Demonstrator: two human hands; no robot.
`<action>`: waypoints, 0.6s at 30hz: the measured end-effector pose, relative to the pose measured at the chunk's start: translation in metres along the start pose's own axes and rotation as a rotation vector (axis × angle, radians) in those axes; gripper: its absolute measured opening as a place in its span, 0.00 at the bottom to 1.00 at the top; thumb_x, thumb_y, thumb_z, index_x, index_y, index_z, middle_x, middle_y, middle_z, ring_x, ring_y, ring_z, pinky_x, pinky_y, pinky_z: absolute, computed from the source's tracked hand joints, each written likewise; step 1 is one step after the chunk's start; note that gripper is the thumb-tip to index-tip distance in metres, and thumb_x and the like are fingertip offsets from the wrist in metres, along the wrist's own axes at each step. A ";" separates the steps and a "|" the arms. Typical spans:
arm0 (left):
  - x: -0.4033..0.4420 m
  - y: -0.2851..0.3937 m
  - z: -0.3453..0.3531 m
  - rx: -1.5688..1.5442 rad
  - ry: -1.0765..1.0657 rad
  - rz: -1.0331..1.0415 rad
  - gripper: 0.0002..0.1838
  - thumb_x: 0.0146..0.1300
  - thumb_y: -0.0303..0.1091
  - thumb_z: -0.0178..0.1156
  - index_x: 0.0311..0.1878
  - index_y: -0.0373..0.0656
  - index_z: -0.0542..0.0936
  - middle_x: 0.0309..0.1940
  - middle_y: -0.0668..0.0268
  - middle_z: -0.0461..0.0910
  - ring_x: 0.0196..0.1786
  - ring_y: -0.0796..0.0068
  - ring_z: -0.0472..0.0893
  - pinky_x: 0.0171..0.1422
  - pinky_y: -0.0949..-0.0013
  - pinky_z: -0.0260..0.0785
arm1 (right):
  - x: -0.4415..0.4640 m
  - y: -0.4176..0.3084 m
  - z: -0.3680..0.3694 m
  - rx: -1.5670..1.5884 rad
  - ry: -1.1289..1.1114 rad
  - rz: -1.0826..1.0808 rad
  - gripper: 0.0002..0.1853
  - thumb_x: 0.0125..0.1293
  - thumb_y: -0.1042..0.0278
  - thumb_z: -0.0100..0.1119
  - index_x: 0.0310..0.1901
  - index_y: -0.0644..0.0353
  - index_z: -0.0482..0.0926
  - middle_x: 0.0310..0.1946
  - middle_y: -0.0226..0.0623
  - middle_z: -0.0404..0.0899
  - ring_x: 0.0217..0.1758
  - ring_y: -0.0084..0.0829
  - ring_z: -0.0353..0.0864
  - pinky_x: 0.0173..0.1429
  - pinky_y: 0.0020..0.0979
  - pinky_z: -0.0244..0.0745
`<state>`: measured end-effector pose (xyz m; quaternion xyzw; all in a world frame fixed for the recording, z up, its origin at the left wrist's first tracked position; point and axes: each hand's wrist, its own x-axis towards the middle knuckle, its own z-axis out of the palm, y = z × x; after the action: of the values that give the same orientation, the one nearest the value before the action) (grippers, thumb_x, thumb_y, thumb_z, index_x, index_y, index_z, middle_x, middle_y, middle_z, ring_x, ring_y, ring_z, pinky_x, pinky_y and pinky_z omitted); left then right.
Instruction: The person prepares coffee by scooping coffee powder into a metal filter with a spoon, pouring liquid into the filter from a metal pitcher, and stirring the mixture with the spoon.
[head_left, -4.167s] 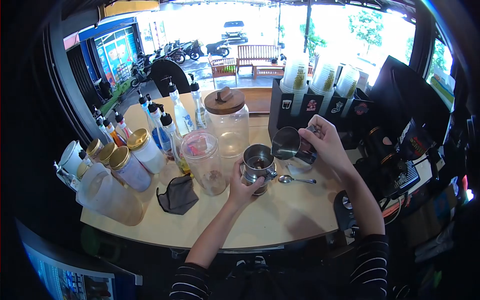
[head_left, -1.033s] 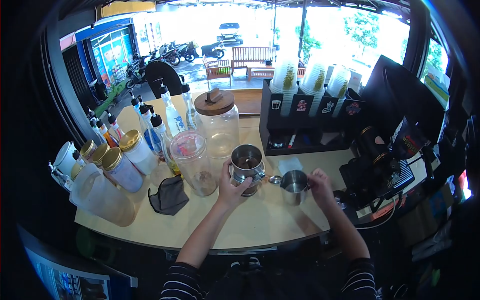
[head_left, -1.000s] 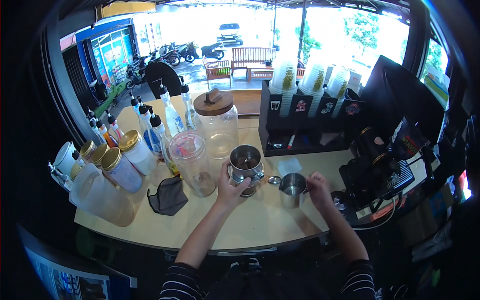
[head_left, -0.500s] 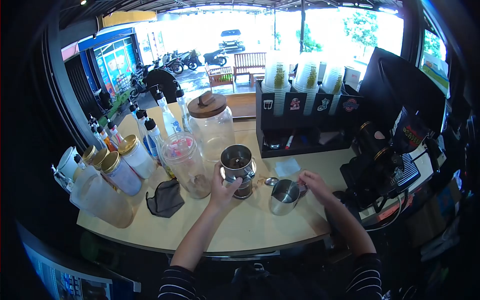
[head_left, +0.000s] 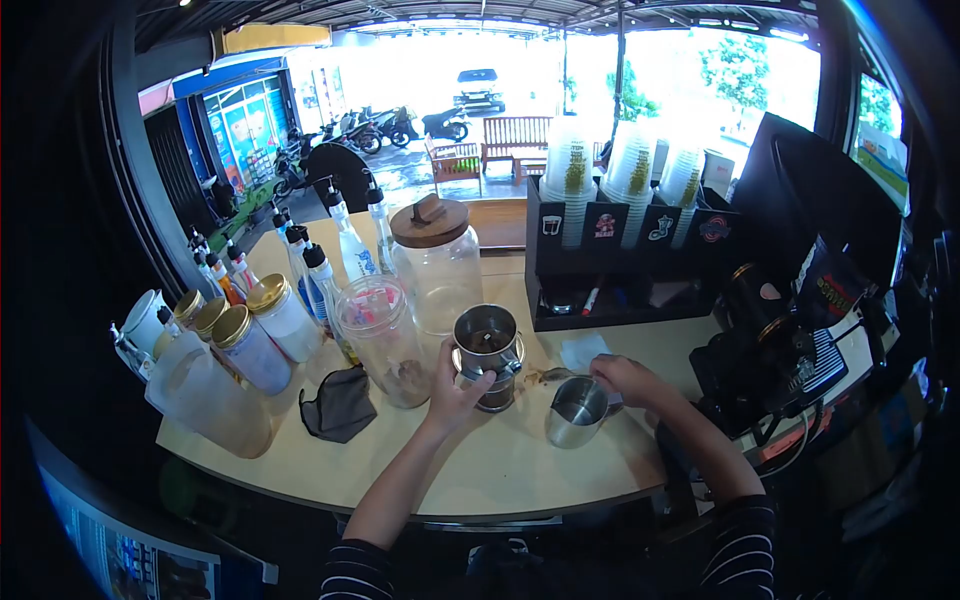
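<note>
My left hand (head_left: 462,395) is wrapped round the side of a metal drip filter (head_left: 486,343), which is upright on a cup-like base with dark contents inside. To its right, a steel pitcher (head_left: 577,412) stands on the counter, its inside visible from above. Just behind the pitcher's rim, my right hand (head_left: 622,380) pinches the handle end of a small spoon (head_left: 553,375). The spoon points left toward the filter and is slightly blurred. Brown specks lie between filter and spoon.
Clear jars (head_left: 385,345), gold-lidded jars (head_left: 250,350), pump bottles (head_left: 350,240) and a dark cloth mask (head_left: 338,404) are at left. A black cup rack (head_left: 630,260) stands behind; a black machine (head_left: 755,350) is at right. A pale sheet (head_left: 584,350) lies behind the pitcher.
The pitcher has come down from beside the filter to the counter. My right hand has left its handle and taken hold of the spoon. My left hand has stayed on the filter.
</note>
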<state>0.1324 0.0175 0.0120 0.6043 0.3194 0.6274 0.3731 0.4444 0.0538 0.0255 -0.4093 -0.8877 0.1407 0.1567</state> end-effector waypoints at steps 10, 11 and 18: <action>0.000 -0.003 -0.002 0.028 -0.013 -0.056 0.38 0.52 0.37 0.70 0.64 0.42 0.61 0.56 0.58 0.71 0.63 0.67 0.69 0.69 0.64 0.58 | 0.039 -0.129 -0.109 0.060 0.378 -0.133 0.05 0.60 0.75 0.52 0.37 0.62 0.76 0.34 0.44 0.78 0.37 0.50 0.79 0.38 0.44 0.73; 0.000 -0.003 -0.002 0.027 -0.011 -0.059 0.38 0.52 0.37 0.70 0.64 0.42 0.61 0.56 0.58 0.71 0.63 0.67 0.69 0.69 0.64 0.58 | 0.047 -0.138 -0.109 0.061 0.374 -0.132 0.05 0.60 0.75 0.52 0.37 0.62 0.76 0.34 0.44 0.78 0.37 0.50 0.79 0.38 0.44 0.73; -0.001 -0.002 0.001 0.004 0.004 -0.035 0.38 0.52 0.38 0.71 0.63 0.43 0.61 0.56 0.59 0.71 0.63 0.66 0.69 0.68 0.63 0.59 | 0.094 -0.176 -0.097 -0.538 0.089 -0.398 0.08 0.52 0.77 0.56 0.35 0.61 0.80 0.32 0.38 0.78 0.35 0.39 0.82 0.37 0.37 0.77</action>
<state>0.1335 0.0179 0.0100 0.5979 0.3321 0.6213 0.3823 0.3044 0.0277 0.1961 -0.2605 -0.9478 -0.1501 0.1061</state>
